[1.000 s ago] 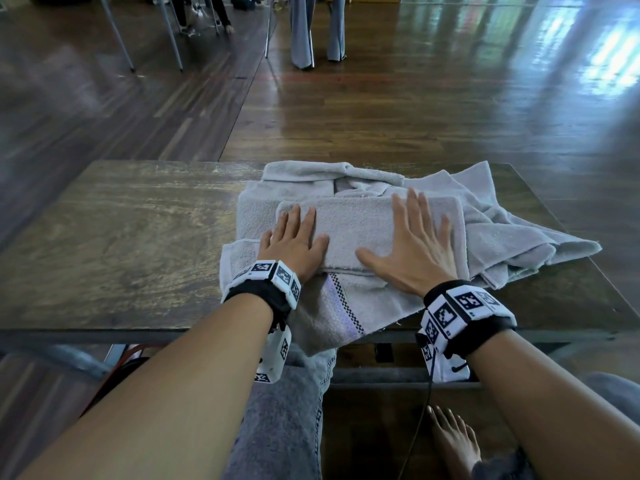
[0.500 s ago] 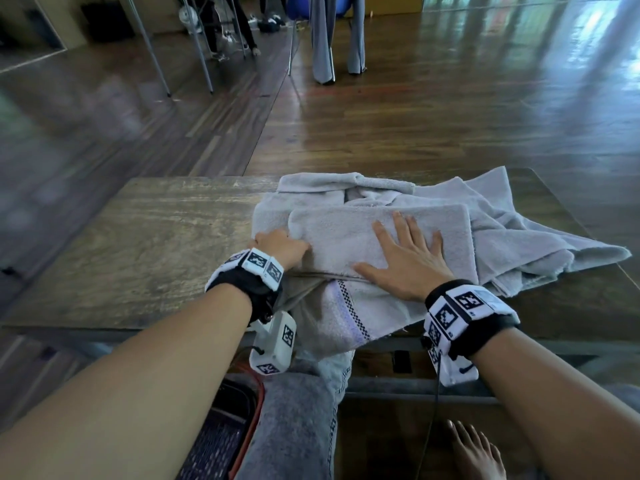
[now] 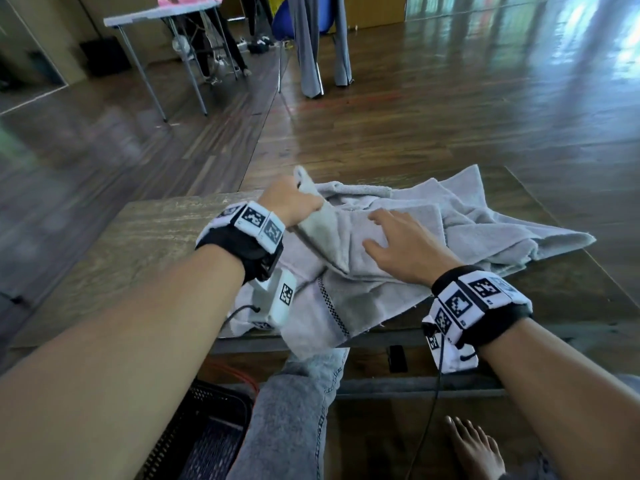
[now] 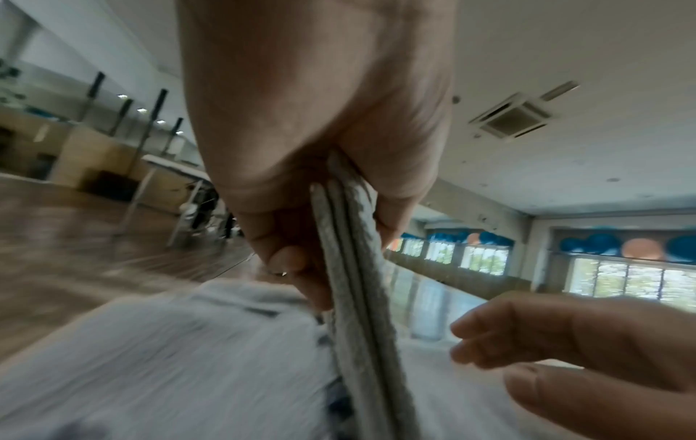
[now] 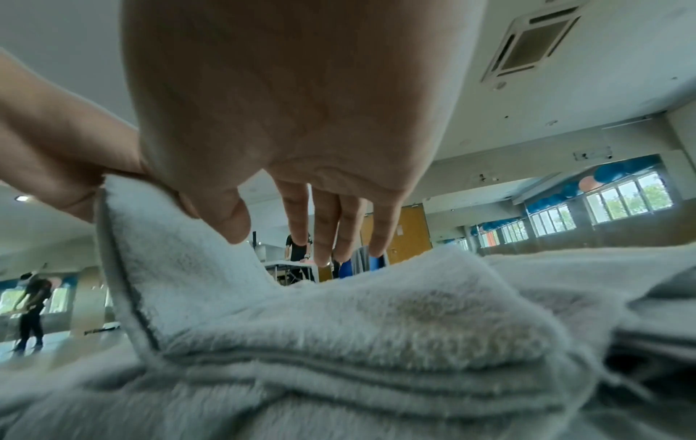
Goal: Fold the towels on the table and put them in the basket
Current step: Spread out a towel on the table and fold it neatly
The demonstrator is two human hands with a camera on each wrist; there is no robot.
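Nearest, below and to the near side of the left hand (image 3: 291, 202), a black mesh basket (image 3: 204, 434) sits on the floor under the desk's front edge, beside the person's grey trouser leg (image 3: 291, 420). A bare foot (image 3: 476, 448) rests on the floor below the right hand (image 3: 405, 244).

Up on the desk (image 3: 152, 244), a grey towel with a checked band (image 3: 332, 310) hangs over the front edge, between the two wrists. On top of it lies the folded towel (image 3: 346, 237). The left hand has its fingers and thumb curled round the left end of that towel, pinching several stacked layers (image 4: 350, 268) and raising that end off the pile, so the cloth slopes up from the right hand toward the left. The right hand is spread with straight, relaxed fingers (image 5: 324, 232) above the middle of the same towel; the head view shows it low over the cloth, and the right wrist view shows the fingertips at the towel's ridge, though whether they press it I cannot tell.

Beyond and to the right of the right hand, more crumpled grey towels (image 3: 502, 230) trail to the desk's right edge. Farther off stretch the wooden floor (image 3: 450, 116) and a white folding table (image 3: 159, 15).
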